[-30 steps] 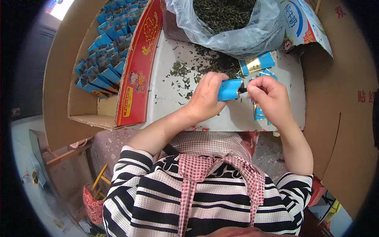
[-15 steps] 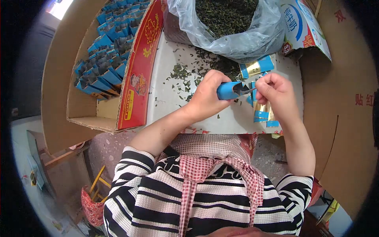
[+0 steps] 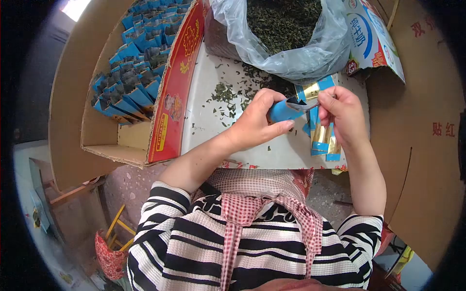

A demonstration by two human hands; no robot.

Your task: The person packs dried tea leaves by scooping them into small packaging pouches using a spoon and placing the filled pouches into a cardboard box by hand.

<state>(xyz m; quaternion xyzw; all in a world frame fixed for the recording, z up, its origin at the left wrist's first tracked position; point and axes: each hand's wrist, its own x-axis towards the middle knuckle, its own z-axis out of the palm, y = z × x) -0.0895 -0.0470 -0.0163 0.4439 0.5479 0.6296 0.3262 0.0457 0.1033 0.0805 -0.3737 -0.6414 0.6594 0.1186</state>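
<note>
My left hand (image 3: 257,116) wraps round a blue foil tea packet (image 3: 284,111), whose mouth stands open and points right. Between the fingertips of my right hand (image 3: 342,111) is a thin grey metal spoon (image 3: 312,105), partly covered by the fingers. Its far end lies at the packet's mouth, where the contents are hard to make out. Flat blue-and-gold packets (image 3: 320,140) lie on the table just under and beside my right hand. Another blue-and-gold packet (image 3: 310,89) lies beyond it.
A clear plastic bag (image 3: 306,63) of dark tea leaves (image 3: 284,24) stands at the back. Loose leaves (image 3: 225,94) are scattered on the white table (image 3: 204,131). At left, a red-sided carton (image 3: 167,116) holds many upright blue packets (image 3: 131,87). A milk carton (image 3: 374,39) stands back right.
The spoon and my right hand have shifted slightly, still at the packet's mouth. My left thumb has stretched out along the packet. The whole view has moved a little.
</note>
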